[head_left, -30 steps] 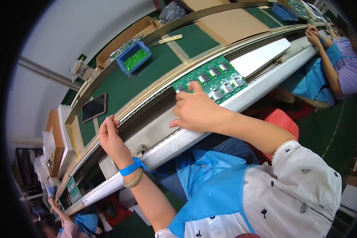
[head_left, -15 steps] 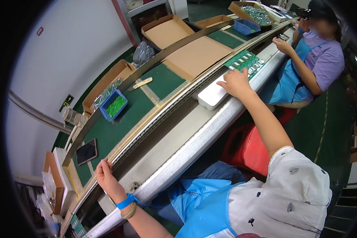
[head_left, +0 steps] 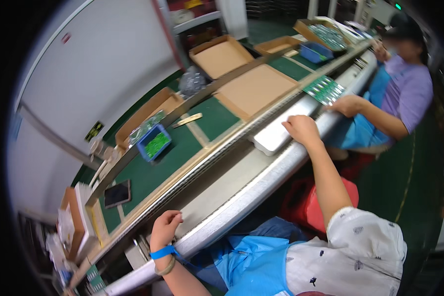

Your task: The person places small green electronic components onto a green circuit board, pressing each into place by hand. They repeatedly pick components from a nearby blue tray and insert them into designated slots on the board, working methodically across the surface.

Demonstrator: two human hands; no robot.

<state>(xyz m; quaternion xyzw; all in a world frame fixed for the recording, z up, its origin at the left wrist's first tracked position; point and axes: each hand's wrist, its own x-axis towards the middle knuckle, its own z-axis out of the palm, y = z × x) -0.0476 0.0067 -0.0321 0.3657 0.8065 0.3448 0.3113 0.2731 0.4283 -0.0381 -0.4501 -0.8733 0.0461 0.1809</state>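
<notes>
Right hand (head_left: 302, 130): fingers flat, together, on white tray (head_left: 276, 135) lying on conveyor (head_left: 222, 190). Left hand (head_left: 166, 228): curled over rail (head_left: 241, 200). Advice: press evenly, slide level, stay braced.

Between the right hand (head_left: 302, 129) and left hand (head_left: 166, 228), the metal belt (head_left: 222, 190) lay open; a white tray (head_left: 276, 135) and a co-worker's hand (head_left: 347, 104) blocked the far end.

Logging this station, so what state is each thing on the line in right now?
White tray: flat on the conveyor, under the right hand.
Left hand: curled on the conveyor's edge.
Blue bin: open, green parts inside.
Cardboard box: open, empty.
Green boards: flat, by a co-worker's hand.
</notes>
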